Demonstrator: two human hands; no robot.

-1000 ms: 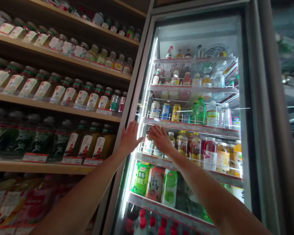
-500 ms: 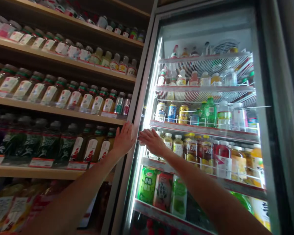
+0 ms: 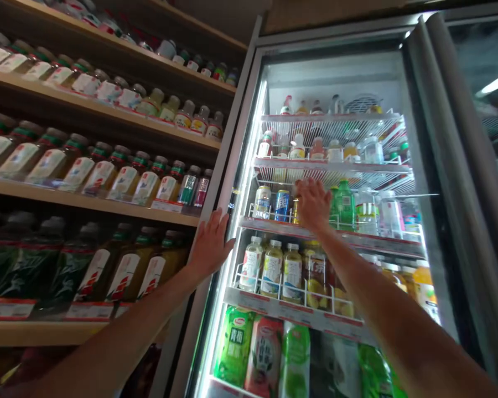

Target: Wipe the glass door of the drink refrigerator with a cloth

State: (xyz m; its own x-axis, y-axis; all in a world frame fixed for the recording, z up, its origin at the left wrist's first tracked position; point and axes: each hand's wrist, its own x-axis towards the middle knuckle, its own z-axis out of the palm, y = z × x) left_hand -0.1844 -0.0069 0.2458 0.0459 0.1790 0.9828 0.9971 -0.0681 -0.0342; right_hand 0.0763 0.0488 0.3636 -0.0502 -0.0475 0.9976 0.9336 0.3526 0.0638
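My left hand point(image 3: 211, 243) lies open with fingers spread against the grey frame point(image 3: 199, 315) at the left side of a lit drinks fridge. My right hand point(image 3: 313, 203) is raised in front of the fridge's middle shelf, fingers apart and holding nothing. It partly covers a gold can point(image 3: 295, 211). Left of it stand a blue can point(image 3: 281, 205) and a pale can point(image 3: 262, 202); to its right is a green bottle point(image 3: 346, 205). I cannot tell whether the right hand touches the glass.
Wooden shelves point(image 3: 178, 214) with rows of bottled drinks fill the left side. Below the right hand, tea bottles point(image 3: 270, 268) stand behind a wire rail, with large drink cartons point(image 3: 234, 345) lower down. A thick vertical grey bar point(image 3: 452, 166) runs along the fridge's right side.
My right hand has moved right and up from beside the left hand to the can shelf. My left hand stays at the frame. The view has shifted, showing more on the right.
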